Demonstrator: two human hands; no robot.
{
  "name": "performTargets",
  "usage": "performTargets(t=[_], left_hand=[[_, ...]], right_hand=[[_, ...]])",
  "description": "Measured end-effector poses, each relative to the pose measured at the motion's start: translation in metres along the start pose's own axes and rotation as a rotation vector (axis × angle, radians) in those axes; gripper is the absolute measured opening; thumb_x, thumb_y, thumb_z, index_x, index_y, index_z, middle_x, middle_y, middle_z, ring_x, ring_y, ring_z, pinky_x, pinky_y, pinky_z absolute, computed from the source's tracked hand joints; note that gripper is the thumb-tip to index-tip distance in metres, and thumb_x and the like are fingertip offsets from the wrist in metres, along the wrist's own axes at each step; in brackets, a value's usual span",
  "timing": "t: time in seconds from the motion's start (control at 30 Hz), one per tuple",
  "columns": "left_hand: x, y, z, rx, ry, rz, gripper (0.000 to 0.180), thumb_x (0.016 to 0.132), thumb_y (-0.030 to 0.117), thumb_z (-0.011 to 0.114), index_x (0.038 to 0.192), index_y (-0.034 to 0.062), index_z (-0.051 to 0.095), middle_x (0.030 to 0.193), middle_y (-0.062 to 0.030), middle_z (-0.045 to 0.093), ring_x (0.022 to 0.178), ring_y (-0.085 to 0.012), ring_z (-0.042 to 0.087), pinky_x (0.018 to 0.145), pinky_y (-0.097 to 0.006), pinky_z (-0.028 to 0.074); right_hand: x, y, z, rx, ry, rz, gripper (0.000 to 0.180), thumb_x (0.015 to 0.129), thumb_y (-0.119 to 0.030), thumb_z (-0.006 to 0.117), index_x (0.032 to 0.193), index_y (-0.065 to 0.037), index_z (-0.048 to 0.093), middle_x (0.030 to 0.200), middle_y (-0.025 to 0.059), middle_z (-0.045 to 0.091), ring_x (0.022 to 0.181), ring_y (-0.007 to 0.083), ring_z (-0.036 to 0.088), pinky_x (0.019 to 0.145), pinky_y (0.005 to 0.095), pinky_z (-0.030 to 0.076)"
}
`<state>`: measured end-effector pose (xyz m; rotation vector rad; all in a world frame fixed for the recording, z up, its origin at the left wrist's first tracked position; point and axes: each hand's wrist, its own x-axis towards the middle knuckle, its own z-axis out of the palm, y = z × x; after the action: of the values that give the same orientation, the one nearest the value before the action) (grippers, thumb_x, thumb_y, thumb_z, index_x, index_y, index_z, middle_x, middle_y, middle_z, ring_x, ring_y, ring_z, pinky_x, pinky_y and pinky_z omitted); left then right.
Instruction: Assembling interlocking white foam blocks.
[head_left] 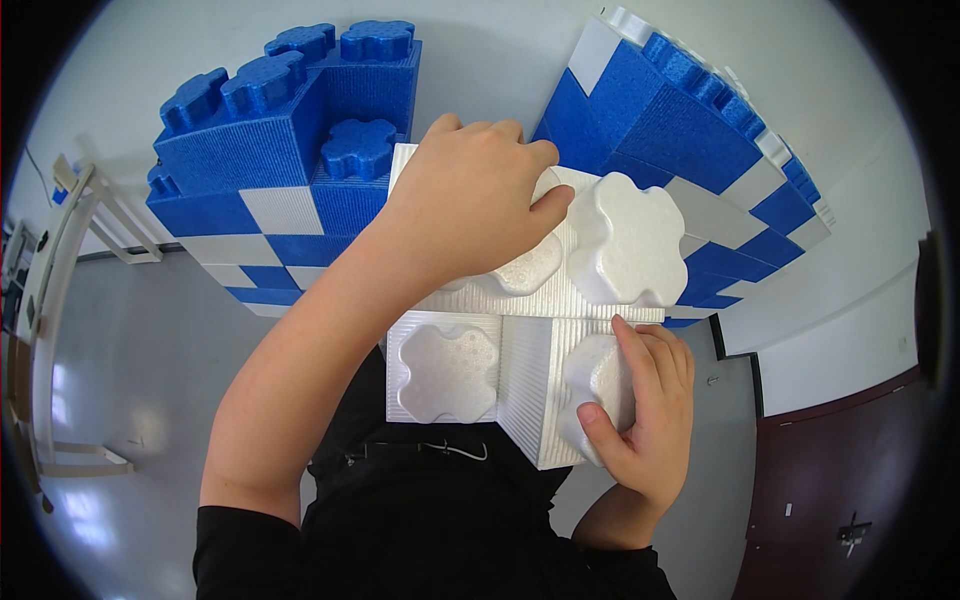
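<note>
In front of my body are large white foam building blocks with rounded, clover-shaped studs. My left hand [475,200] reaches across the upper white block [635,240], its fingers bent down among the studs. The fingertips are partly hidden behind the hand. Lower down on the right, my right hand [650,420] has thumb and fingers around the stud of another white block [595,385]. Left of that block, a further white block [448,372] shows its stud and ribbed edge. Whether these white blocks are joined I cannot tell.
Stacked blue and white blocks form a wall at the left [240,160] and another wall at the right [680,130]. A white wooden frame [45,330] stands at far left on the grey floor [190,360]. A dark red door [840,480] is at lower right.
</note>
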<state>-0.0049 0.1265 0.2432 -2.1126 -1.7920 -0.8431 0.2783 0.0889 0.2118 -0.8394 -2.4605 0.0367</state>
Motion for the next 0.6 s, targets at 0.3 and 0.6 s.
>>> performTargets(t=[0.3,0.6], left_hand=[[0.0001,0.0001,0.0000,0.002,-0.006,-0.002,0.035,0.099,0.037,0.065,0.117,0.0093,0.079,0.103,-0.0155,0.075,0.095,-0.0335,0.072,0.095,-0.046,0.050],[0.0001,-0.0004,0.0000,0.004,-0.005,0.000,0.035,0.099,0.036,0.065,0.116,0.0091,0.080,0.102,-0.0155,0.075,0.094,-0.0334,0.073,0.095,-0.046,0.050]], right_hand=[[-0.0002,-0.0001,-0.0002,0.003,-0.006,0.004,0.075,0.081,-0.041,0.077,0.140,0.004,0.063,0.121,0.0207,0.066,0.119,0.0432,0.058,0.110,0.0564,0.038],[-0.0008,-0.0003,-0.0012,0.000,-0.025,0.015,0.076,0.082,-0.041,0.073,0.142,0.005,0.062,0.125,0.0221,0.066,0.123,0.0445,0.056,0.111,0.0537,0.038]])
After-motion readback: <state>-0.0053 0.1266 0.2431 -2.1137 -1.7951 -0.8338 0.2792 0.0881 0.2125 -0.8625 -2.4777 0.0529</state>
